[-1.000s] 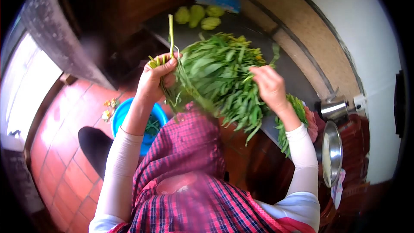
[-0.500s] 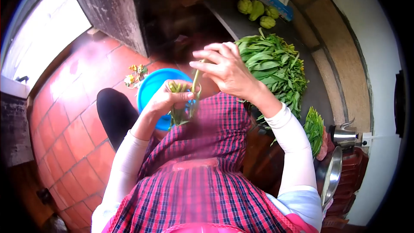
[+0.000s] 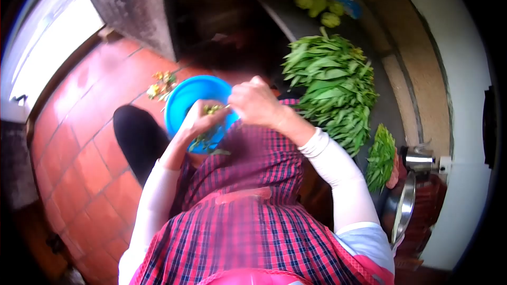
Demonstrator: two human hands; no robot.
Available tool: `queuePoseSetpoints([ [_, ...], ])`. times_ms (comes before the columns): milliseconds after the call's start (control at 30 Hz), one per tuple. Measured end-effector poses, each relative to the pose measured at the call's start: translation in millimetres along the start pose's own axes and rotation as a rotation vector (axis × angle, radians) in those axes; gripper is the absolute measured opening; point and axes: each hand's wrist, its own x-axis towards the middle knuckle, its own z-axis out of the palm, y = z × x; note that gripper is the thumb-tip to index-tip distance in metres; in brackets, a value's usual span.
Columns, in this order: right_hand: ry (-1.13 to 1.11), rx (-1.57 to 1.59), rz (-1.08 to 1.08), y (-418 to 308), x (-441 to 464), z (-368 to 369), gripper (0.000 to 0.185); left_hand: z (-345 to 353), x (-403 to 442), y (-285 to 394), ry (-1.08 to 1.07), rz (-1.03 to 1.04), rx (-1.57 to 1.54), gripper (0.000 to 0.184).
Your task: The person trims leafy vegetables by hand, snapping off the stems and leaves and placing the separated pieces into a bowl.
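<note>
Head view: The left hand [image 3: 198,121] was closed around a small bundle of green leafy stems [image 3: 213,110], which showed against the round blue basin [image 3: 182,92]. The right hand [image 3: 257,103], its fingers curled, met or nearly met the left fingertips; blur prevented telling whether it gripped anything. A large heap of long-leaved greens [image 3: 330,89] lay on the dark grey slab [image 3: 388,113], with a smaller bright-green leafy bunch [image 3: 381,158] nearby and knobbly pale-green fruits [image 3: 318,5] beyond.
</note>
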Motion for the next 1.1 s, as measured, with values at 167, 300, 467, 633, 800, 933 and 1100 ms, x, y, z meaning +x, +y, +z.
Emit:
queuePoseSetpoints([
  [167,-0.086,0.01,0.257,-16.0,-8.0,25.8,0.015,9.5,2.6,-22.8,0.116,-0.037,0.034,0.022],
  [300,0.166,0.222,0.496,-38.7,-9.0,49.2,0.015,3.9,6.8,-39.7,0.251,-0.027,-0.042,0.018],
  [467,0.349,0.288,0.519,-70.3,-9.0,60.3,0.015,-57.5,38.0,-127.4,0.658,0.102,0.17,0.023],
  [633,-0.061,0.172,0.68,-29.9,-3.9,122.1,0.05,-77.6,22.6,-95.3,0.679,0.064,-0.137,0.025],
  [800,0.111,0.129,0.569,-24.1,-25.0,85.2,0.044,-68.7,8.5,-85.2,0.536,-0.026,-0.177,0.027],
  [933,0.721,-0.044,0.46,-13.6,-76.0,-95.9,0.006,-67.8,10.7,-96.6,0.483,-0.007,-0.133,0.027],
  [1100,0.671,-0.374,0.781,72.6,-179.0,-173.9,0.007,-43.2,16.1,-85.0,0.444,0.039,-0.048,0.026],
])
